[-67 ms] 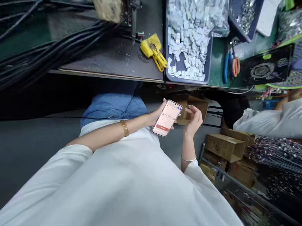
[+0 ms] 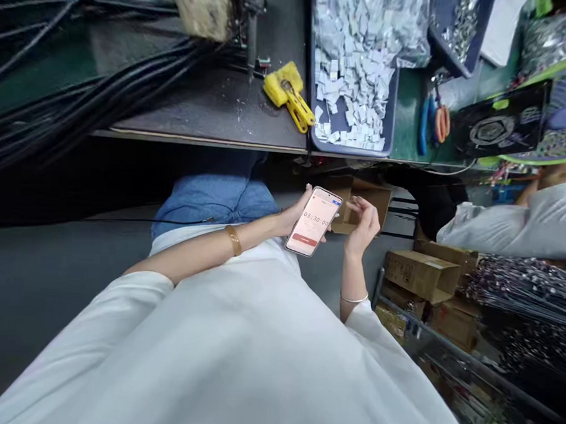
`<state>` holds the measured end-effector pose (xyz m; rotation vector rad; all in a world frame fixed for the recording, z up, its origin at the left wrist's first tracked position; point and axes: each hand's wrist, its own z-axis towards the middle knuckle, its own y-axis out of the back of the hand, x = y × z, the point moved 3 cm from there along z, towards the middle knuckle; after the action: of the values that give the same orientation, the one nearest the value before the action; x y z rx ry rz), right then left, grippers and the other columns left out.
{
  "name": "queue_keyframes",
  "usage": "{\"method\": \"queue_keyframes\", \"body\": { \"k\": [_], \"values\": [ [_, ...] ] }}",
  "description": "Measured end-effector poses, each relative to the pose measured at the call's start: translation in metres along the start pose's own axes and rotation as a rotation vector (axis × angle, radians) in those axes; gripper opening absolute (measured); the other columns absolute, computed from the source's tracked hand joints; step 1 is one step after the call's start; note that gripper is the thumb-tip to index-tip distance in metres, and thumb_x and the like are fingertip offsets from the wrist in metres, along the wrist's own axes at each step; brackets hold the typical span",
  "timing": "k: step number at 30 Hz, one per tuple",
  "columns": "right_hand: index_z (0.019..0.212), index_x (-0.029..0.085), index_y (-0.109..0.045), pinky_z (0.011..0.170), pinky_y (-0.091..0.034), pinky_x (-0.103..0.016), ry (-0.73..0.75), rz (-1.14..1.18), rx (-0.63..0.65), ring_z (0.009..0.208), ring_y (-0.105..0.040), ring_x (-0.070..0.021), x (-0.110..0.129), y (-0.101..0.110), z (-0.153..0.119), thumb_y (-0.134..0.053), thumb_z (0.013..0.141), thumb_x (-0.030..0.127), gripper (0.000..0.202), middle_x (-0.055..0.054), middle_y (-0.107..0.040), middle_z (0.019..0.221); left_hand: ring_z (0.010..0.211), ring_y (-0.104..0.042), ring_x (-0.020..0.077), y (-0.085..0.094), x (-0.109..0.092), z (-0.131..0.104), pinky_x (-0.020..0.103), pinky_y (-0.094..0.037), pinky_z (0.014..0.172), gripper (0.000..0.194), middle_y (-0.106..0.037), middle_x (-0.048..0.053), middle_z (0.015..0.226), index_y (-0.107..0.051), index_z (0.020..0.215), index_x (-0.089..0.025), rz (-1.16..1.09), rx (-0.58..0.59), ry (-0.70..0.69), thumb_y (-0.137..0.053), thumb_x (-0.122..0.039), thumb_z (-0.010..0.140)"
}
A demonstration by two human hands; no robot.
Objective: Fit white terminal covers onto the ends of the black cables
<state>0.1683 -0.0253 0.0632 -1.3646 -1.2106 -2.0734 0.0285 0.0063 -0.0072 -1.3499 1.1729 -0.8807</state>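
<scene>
Holding phone (image 2: 313, 223) in L hand (image 2: 289, 220), below bench edge, approx. centre of view, far side of the white shirt. L grip: closed round phone from its left side, fingertips showing at right edge; screen lit, faces up. Reads approx. 03:30:00, red btn under digits; btn text too small to read.

R hand (image 2: 364, 227) just right of phone, fingers loosely bent, tips close to phone's right edge. Contact w/ screen: can't tell. No obj. seen in R fingers, but palm side hidden, so grip unclear.

Progress, as judged: phone picked up & timer-type display up = done. Digits at a round figure; whether running or stopped, can't tell. Bench (image 2: 212, 118) work: neither of the 2 hands on it. Blue tray (image 2: 390, 120), far, holds many loose white pieces (image 2: 363, 97); how many handled vs. left can't be judged. Yellow tool (image 2: 299, 111) lies just left of tray, unheld. Black cables (image 2: 129, 93) far left, also unheld.
</scene>
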Motion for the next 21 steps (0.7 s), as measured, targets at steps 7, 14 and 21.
{"method": "queue_keyframes", "body": {
  "k": [7, 14, 21],
  "values": [
    [0.096, 0.020, -0.067, 0.093, -0.052, -0.038, 0.036, -0.013, 0.036, 0.084, -0.072, -0.0169, 0.005, -0.004, -0.002, -0.042, 0.096, 0.045, 0.036, -0.004, -0.073, 0.099, 0.070, -0.070, 0.0255, -0.002, 0.000, -0.005, 0.042, -0.058, 0.069, 0.101, -0.072, 0.014, 0.082, -0.061, 0.118, -0.009, 0.032, -0.002, -0.018, -0.011, -0.088, 0.079],
    [0.096, 0.019, -0.066, 0.098, -0.049, -0.040, -0.033, 0.003, 0.027, 0.086, -0.072, -0.0174, 0.002, -0.003, -0.007, -0.043, 0.095, 0.049, 0.038, -0.004, -0.073, 0.099, 0.069, -0.068, 0.0242, -0.007, 0.000, -0.008, 0.040, -0.058, 0.066, 0.098, -0.071, 0.013, 0.080, -0.063, 0.109, -0.011, 0.054, -0.034, -0.031, -0.015, -0.090, 0.077],
    [0.108, 0.020, -0.064, 0.097, -0.052, -0.041, -0.217, 0.012, 0.139, 0.090, -0.072, -0.0180, -0.012, 0.001, -0.007, -0.041, 0.092, 0.056, 0.045, -0.007, -0.071, 0.113, 0.073, -0.069, 0.0232, -0.001, 0.004, -0.011, 0.040, -0.058, 0.070, 0.096, -0.070, 0.012, 0.084, -0.060, 0.114, -0.012, 0.329, -0.174, -0.042, -0.016, -0.089, 0.078]
  ]
}}
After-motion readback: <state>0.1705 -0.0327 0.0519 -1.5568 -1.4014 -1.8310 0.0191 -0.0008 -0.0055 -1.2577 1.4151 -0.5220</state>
